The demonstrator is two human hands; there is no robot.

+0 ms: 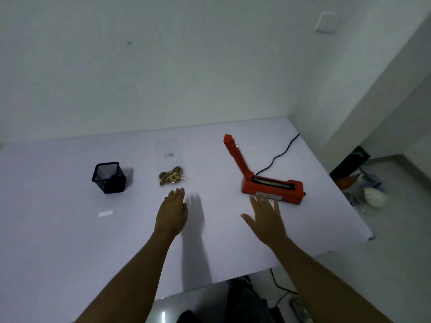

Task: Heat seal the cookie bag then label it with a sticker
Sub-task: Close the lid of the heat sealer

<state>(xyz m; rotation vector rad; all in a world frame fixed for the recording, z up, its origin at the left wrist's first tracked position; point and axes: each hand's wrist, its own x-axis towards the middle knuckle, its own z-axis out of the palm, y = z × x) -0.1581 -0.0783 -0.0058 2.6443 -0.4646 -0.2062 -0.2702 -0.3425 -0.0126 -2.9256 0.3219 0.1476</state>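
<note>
Cookie bag [171, 170] — small label, writing unreadable

a pale, lilac-white table [70, 241] fills the corner against two white walls, its surface smooth and mostly bare. toward the left stands a black mesh pen holder [109, 177], upright, with something blue inside. nearer the front edge from it lies a small white sticker [105, 213], flat and on its own. in the middle lies a clear cookie bag [171, 164], lengthwise toward the wall, its patterned cookies [170, 178] bunched at the near end. well to the right sits an orange heat sealer [272, 187], its arm raised and tilted toward the wall. a black cord [281, 155] trails from it across the table to the far right edge.
</note>
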